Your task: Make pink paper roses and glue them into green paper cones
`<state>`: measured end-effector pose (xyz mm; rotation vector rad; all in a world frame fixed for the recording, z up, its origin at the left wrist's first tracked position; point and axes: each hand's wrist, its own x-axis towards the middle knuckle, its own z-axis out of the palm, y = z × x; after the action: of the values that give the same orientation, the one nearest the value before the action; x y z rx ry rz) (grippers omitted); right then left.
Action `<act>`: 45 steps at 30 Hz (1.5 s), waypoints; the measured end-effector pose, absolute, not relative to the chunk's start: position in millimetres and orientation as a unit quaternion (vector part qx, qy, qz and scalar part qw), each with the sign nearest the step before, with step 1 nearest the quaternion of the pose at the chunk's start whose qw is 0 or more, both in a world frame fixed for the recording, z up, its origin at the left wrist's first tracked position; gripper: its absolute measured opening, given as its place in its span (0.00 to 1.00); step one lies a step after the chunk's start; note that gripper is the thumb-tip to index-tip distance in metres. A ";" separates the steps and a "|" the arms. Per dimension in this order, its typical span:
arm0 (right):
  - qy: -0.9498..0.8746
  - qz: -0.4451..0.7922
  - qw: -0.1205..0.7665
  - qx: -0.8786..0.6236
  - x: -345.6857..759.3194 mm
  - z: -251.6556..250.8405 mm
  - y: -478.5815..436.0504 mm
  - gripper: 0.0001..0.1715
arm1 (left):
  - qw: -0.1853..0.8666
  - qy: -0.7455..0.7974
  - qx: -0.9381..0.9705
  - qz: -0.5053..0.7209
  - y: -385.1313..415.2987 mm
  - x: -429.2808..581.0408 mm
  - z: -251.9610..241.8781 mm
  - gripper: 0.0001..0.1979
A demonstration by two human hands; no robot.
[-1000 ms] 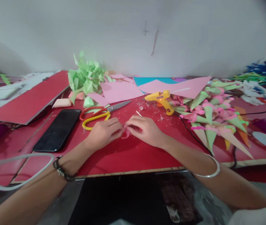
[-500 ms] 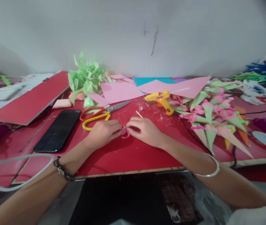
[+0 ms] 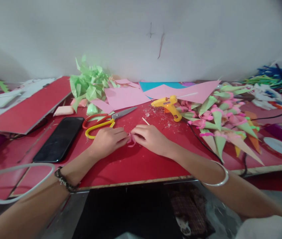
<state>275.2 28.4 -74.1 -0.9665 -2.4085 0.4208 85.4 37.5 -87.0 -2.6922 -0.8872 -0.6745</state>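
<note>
My left hand [image 3: 108, 139] and my right hand [image 3: 149, 138] meet at the middle of the red table [image 3: 136, 164], fingertips pinched together on a small pink paper piece [image 3: 131, 140] that curls between them. Both hands rest on the table top. Yellow-and-red scissors [image 3: 101, 122] lie just behind my left hand. A yellow glue gun [image 3: 168, 106] stands behind my right hand, with a thin stick [image 3: 145, 121] lying between.
A black phone [image 3: 59, 138] lies left of my hands. Green paper scraps [image 3: 88, 83] and pink sheets [image 3: 126, 97] sit at the back. Several green and pink paper cones [image 3: 220, 124] are heaped at the right. A white cable [image 3: 14, 169] loops at the front left.
My hands have stayed pinched on the pink piece, with only small finger movement. The view has drifted slightly, shifting everything a little left and up.
</note>
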 end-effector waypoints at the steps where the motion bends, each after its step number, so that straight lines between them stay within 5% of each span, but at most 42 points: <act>1: -0.886 0.154 0.253 -0.357 275.2 -74.4 28.3 0.10 | 0.113 -0.305 -0.917 -0.230 37.5 85.5 -87.0 0.16; 20: -0.903 0.114 0.219 -0.352 275.0 -82.1 29.1 0.14 | 0.130 -0.298 -0.928 -0.181 42.0 81.7 -91.6 0.17; 29: -0.884 0.182 0.244 -0.354 281.0 -74.8 29.1 0.10 | 0.040 -0.347 -0.919 -0.183 41.6 82.6 -89.3 0.13; 37: -0.881 0.237 0.253 -0.322 289.1 -78.0 37.7 0.30 | -0.007 -0.321 -0.919 -0.229 39.3 80.0 -85.6 0.07; 45: -0.889 0.199 0.225 -0.346 287.7 -77.8 39.5 0.19 | 0.034 -0.339 -0.891 -0.299 38.6 80.1 -79.6 0.08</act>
<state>287.7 39.5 -77.8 -0.9537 -2.4533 0.5482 80.1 38.6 -79.6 -2.7402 -1.0431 -0.9186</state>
